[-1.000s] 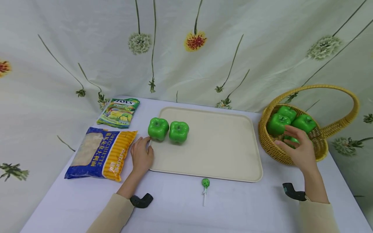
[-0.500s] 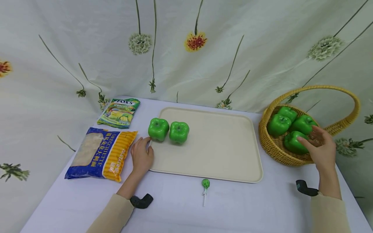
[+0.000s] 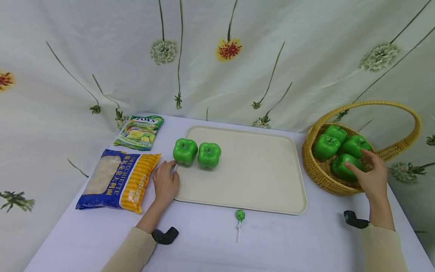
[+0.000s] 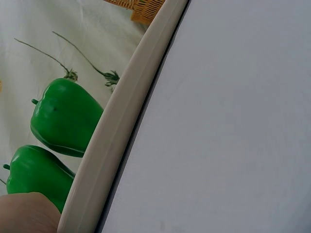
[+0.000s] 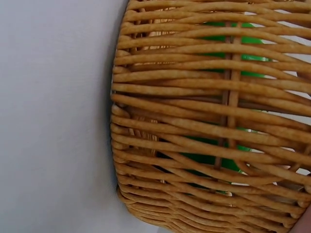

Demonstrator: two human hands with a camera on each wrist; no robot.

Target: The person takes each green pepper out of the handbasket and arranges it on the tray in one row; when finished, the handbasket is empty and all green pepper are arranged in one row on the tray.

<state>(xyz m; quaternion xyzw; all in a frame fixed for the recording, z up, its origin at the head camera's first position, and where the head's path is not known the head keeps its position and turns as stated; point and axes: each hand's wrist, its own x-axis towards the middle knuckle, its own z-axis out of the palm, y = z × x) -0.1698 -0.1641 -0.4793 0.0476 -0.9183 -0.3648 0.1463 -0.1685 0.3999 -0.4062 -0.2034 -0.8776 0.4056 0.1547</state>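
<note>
My left hand (image 3: 165,183) rests at the left edge of a cream tray (image 3: 255,173), its fingers touching the rim. Close to its fingertips, two green bell peppers (image 3: 185,151) stand side by side on the tray's left end. In the left wrist view only a bit of the hand (image 4: 28,213) shows, below the peppers (image 4: 65,116). At the far right my right hand (image 3: 373,175) reaches over the front of a wicker basket (image 3: 314,175). Its thumb and fingers grip a green bell pepper (image 3: 344,168) inside. The basket weave (image 5: 194,97) mostly hides that grip in the right wrist view.
Several more peppers (image 3: 326,146) sit deeper in the basket, under its tall handle (image 3: 412,132). A pasta bag (image 3: 117,179) and a green candy bag (image 3: 140,132) lie left of the tray. In front lies a green lollipop (image 3: 240,215). A flowered cloth (image 3: 255,68) hangs behind.
My right hand first moved rightward across the basket, uncovering the front pepper, then came slightly back left onto that pepper. The left hand and the tray peppers have stayed in place.
</note>
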